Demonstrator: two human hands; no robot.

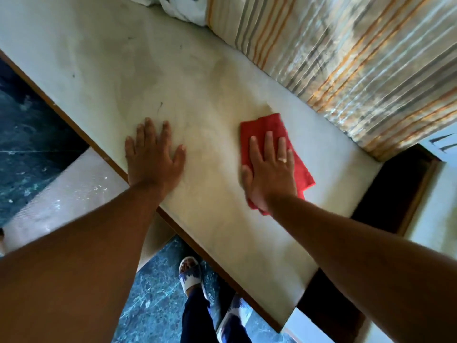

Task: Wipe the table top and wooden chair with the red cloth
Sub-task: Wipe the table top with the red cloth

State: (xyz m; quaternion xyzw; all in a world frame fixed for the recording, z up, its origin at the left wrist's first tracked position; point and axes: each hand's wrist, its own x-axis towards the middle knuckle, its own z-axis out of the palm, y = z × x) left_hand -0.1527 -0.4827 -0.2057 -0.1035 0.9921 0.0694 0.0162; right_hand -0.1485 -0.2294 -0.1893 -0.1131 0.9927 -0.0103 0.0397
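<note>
The pale, scuffed surface (173, 78) runs slantwise across the view, with a thin brown edge along its near side. Behind its far side hangs a striped curtain (346, 58) in orange, grey and cream, and a bunch of white fabric (178, 8) lies at the far end. Below the near edge is a dark green marbled floor (158, 293), where two feet in blue-and-white sandals (190, 273) stand close to the surface.

The left hand (154, 157) lies flat on the bare surface near its near edge, palm down, fingers spread, holding nothing. The right hand (268, 169) is well apart from it, also flat with fingers extended, pressing down on the red cloth (262, 127). The cloth lies on the surface towards the curtain side, showing beyond the fingertips and on both sides of the hand. A ring (282, 159) sits on one finger of the right hand
</note>
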